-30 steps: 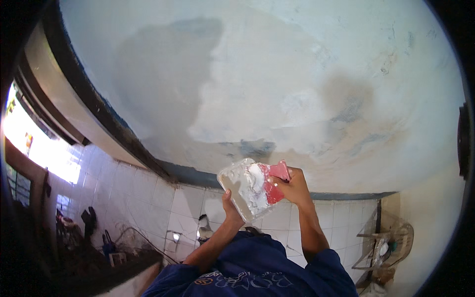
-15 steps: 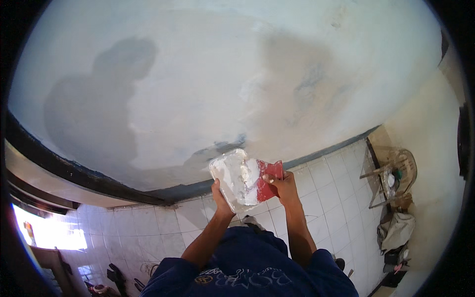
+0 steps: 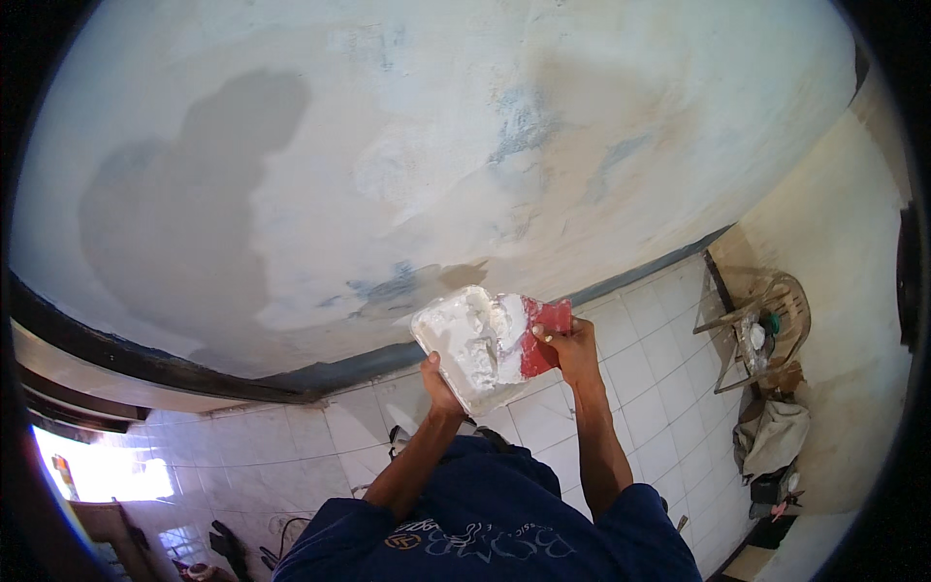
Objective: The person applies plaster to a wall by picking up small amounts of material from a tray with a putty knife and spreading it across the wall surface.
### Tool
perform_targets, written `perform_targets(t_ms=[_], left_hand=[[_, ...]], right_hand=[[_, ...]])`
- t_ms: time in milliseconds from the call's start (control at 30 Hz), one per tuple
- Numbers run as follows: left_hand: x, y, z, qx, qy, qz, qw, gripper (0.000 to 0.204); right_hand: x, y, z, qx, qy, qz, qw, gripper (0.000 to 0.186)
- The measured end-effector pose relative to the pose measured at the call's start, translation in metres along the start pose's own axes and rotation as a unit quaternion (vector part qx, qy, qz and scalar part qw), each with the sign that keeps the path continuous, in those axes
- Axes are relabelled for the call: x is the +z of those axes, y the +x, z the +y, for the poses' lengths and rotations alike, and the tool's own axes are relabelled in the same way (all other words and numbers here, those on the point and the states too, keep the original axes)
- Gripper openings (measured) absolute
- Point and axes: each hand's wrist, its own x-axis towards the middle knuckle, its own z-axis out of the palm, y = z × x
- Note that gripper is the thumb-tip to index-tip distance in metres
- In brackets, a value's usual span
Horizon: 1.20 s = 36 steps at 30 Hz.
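My left hand (image 3: pixel 441 386) grips the near left edge of a pale rectangular tray (image 3: pixel 423 326), thumb over its rim. White putty (image 3: pixel 465 335) lies in the tray, smeared and heaped toward its right side. A red flat putty scraper (image 3: pixel 550 335) is in my right hand (image 3: pixel 574 351), the thumb pressed on its upper face. Its left part is coated with putty and lies over the tray's right side. Tray and scraper are in front of my body, close to the foot of the wall (image 3: pixel 388 175), which has patchy white and bluish areas.
A dark skirting strip (image 3: pixel 364 367) runs along the wall's base above a white tiled floor (image 3: pixel 621 349). On the right stands a beige plastic chair (image 3: pixel 790 320) with things on it, beside a pale cloth bag (image 3: pixel 776 436). Bright light enters at the left opening (image 3: pixel 102 470).
The scraper has shifted slightly to the right and up, together with my right hand. The tray has moved a little to the right. My view of the wall and floor has shifted.
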Motion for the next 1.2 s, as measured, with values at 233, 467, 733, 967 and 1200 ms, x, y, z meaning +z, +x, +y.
perform_targets(t_ms=[233,467,733,967,1200], left_hand=[[-0.005,-0.003,0.000,0.011,-0.017,-0.050,0.999,0.085],[-0.005,-0.002,0.008,-0.039,-0.061,-0.049,0.996,0.079],[0.007,-0.001,0.016,-0.095,-0.126,-0.117,0.981,0.075],[0.026,-0.007,0.017,-0.066,-0.035,-0.001,0.997,0.080],[-0.013,-0.013,0.050,-0.022,-0.038,-0.064,0.997,0.077]], right_hand=[[0.002,-0.003,0.000,-0.083,-0.025,0.029,0.996,0.009],[-0.002,-0.009,-0.005,-0.130,-0.047,0.038,0.990,0.011],[0.014,-0.032,-0.057,-0.120,-0.061,0.020,0.991,0.008],[0.013,-0.021,-0.037,-0.115,-0.227,0.017,0.967,0.011],[0.040,0.009,-0.073,-0.146,0.288,0.133,0.937,0.017]])
